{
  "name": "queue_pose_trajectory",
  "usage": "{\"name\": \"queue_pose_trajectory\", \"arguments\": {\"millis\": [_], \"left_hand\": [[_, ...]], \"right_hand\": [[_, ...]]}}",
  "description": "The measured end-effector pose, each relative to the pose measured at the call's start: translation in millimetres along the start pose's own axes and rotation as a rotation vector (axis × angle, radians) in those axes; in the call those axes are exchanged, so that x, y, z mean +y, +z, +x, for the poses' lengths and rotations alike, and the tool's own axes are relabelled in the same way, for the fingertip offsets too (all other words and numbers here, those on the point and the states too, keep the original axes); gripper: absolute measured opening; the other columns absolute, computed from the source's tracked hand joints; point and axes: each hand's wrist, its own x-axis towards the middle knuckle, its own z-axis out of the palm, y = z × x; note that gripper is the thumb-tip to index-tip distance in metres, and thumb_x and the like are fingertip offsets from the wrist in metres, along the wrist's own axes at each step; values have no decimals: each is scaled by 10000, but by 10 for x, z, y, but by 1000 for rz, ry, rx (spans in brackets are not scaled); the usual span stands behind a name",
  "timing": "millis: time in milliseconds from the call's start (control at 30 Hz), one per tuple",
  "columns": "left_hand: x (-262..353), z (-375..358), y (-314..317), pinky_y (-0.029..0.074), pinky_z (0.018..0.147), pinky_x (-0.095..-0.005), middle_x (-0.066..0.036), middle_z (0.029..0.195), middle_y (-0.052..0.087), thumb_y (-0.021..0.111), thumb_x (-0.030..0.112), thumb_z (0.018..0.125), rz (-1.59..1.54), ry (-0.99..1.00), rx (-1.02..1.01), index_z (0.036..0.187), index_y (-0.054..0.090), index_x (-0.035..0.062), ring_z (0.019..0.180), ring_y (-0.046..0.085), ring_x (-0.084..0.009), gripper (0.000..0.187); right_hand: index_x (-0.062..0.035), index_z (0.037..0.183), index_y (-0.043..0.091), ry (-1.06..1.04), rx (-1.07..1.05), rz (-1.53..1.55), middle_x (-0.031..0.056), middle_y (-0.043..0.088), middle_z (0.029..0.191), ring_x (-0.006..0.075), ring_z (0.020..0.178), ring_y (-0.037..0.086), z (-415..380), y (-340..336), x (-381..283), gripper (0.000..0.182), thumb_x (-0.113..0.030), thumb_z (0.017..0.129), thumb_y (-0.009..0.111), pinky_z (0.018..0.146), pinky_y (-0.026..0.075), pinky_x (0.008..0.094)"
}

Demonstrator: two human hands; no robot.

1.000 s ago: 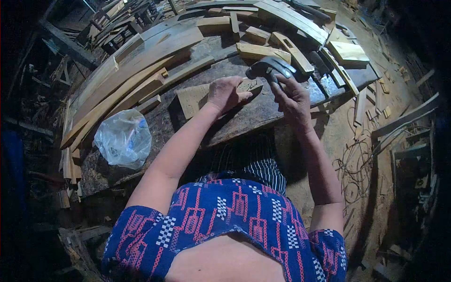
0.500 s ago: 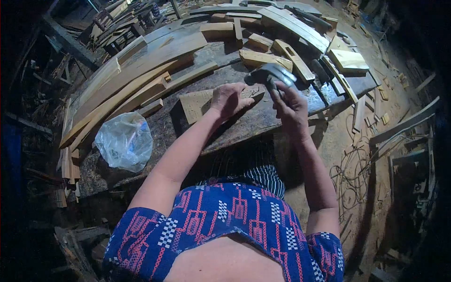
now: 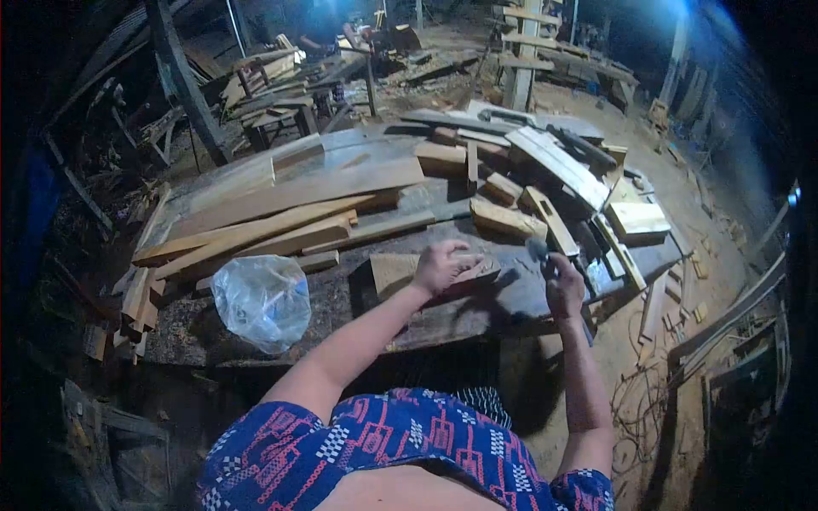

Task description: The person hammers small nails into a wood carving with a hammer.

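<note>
My right hand (image 3: 564, 289) is wrapped round the handle of a hammer, lifted near the front edge of the workbench. The hammer head (image 3: 537, 249) is blurred and points up and to the left. On a wooden block (image 3: 394, 272) at the bench front, my left hand (image 3: 443, 266) rests with its fingers stretched to the right; I see nothing held in them. The shadow of the right hand and hammer falls beside the block's right end. A clear plastic bag (image 3: 262, 302) with something small inside lies to the left.
Long boards (image 3: 290, 200) spread over the left of the workbench (image 3: 341, 328). Short blocks, a slotted piece (image 3: 550, 220) and tools crowd its right. A wooden post (image 3: 183, 85) stands behind. Offcuts and a tangled cord (image 3: 639, 409) lie on the floor at right.
The view has tilted up, showing more of the workshop. My right hand has turned the hammer, and its head looks smaller and less visible. The left hand's fingers have loosened and stretched out.
</note>
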Motion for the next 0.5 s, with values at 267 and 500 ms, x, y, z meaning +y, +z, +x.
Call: {"name": "queue_pose_trajectory", "arguments": {"millis": [267,500], "left_hand": [[-219,-416,115,504,664,-313,-35,785,569,501,355,903,-1667,-715,-400,1101,539,13,741,574,-169,397],[656,-540,268,546,662,-335,-118,880,621,380,426,929,-1446,-1012,-25,1076,526,0,740,615,-242,473]], "right_hand": [[-123,915,625,-18,-18,-346,117,569,880,316,849,538,-117,235,268,202,-161,718,654,706,443,400],[-91,826,661,-440,-146,20,89,578,959,292,973,496,-309,129,-751,146,-133,687,679,856,383,386]]}}
